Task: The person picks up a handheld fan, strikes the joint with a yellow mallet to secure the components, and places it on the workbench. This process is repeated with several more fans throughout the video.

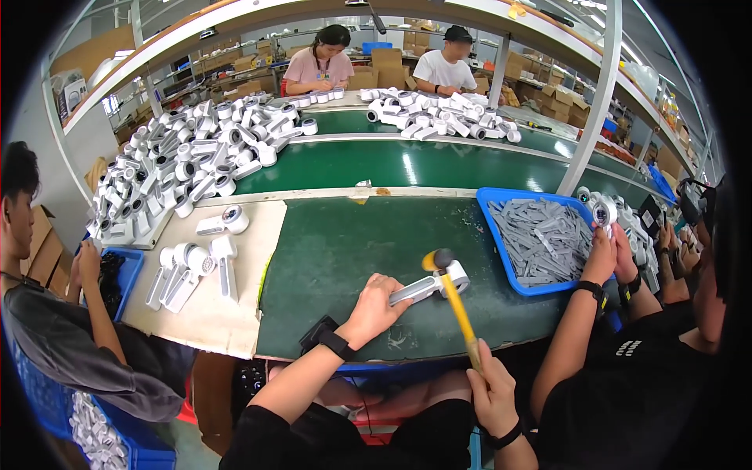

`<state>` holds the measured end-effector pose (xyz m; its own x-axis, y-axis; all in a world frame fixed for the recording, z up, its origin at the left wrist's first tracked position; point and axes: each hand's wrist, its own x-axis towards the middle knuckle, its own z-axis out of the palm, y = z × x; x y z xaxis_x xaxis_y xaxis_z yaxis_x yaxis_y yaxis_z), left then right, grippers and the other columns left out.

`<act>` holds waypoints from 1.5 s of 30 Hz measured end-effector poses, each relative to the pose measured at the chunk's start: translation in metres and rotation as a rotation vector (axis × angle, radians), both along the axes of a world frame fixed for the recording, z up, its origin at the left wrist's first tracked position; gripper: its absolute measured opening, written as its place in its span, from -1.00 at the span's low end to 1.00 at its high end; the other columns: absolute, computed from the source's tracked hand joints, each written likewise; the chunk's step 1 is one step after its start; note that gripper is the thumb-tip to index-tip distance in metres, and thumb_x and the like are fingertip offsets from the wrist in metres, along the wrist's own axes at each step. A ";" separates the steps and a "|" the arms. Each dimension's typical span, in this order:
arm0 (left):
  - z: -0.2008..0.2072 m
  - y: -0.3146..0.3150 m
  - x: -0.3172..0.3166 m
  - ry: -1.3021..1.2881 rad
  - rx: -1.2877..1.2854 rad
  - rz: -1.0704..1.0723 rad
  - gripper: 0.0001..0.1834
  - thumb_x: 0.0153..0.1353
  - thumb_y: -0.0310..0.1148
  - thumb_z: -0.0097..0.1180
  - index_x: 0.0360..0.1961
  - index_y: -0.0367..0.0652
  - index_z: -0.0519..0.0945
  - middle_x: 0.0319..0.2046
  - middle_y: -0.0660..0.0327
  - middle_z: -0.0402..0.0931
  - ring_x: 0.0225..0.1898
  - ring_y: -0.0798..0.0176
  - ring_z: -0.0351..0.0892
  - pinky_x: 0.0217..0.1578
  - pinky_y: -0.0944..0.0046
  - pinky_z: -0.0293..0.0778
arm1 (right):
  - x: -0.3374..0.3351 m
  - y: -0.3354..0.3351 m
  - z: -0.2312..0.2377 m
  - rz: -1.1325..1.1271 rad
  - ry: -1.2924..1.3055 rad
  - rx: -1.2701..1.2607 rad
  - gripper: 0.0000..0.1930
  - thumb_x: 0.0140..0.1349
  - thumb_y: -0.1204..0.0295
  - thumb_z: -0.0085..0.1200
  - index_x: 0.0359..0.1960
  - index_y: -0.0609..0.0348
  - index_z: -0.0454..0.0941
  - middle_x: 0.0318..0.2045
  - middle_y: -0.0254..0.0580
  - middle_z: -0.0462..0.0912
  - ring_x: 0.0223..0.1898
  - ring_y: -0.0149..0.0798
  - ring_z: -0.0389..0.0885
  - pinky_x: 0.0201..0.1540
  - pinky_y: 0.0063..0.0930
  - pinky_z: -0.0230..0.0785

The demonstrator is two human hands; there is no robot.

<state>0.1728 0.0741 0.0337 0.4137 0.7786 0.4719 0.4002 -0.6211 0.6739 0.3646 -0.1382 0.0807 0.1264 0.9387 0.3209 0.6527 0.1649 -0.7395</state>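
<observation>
My left hand (374,309) is closed round the handle end of a white and grey handheld fan (421,290), which lies on the green mat. In my right hand (493,389) is a mallet (457,312) with a yellow handle, gripped near its lower end. The mallet's yellow and black head is over the fan's round end and hides part of it. Whether the two touch, I cannot tell.
Several similar fans (188,270) lie on a pale board to the left; a big heap (196,149) is behind them. A blue tray (513,283) of grey strips stands right. A co-worker's hands (611,251) hold a fan there. Other people sit left and across.
</observation>
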 end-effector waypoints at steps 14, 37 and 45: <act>-0.008 -0.006 -0.030 0.143 -0.094 0.098 -0.58 -0.03 -0.18 0.45 -0.16 -0.11 0.68 -0.19 0.16 0.61 0.01 -0.02 0.44 0.04 0.02 0.38 | -0.006 0.000 0.006 0.114 -0.055 -0.017 -0.46 0.24 0.59 0.14 0.29 0.20 0.39 -0.43 -0.03 0.50 -0.44 -0.08 0.52 -0.34 -0.35 0.40; -0.018 -0.004 -0.031 0.119 0.007 0.154 -0.67 -0.15 -0.24 0.50 -0.33 -0.11 0.74 -0.29 0.14 0.60 -0.07 0.02 0.44 0.00 0.08 0.40 | -0.016 0.004 -0.015 0.121 -0.138 -0.028 -0.46 0.22 0.59 0.15 0.28 0.22 0.41 -0.49 -0.06 0.43 -0.49 -0.11 0.45 -0.38 -0.35 0.33; -0.015 -0.002 -0.032 0.153 -0.058 0.147 -0.67 -0.13 -0.19 0.49 -0.31 -0.07 0.76 -0.25 0.18 0.59 -0.02 0.02 0.43 0.00 0.04 0.38 | -0.009 0.000 -0.023 0.100 -0.053 0.028 -0.47 0.21 0.59 0.17 0.26 0.22 0.43 -0.51 -0.10 0.42 -0.51 -0.18 0.44 -0.40 -0.37 0.32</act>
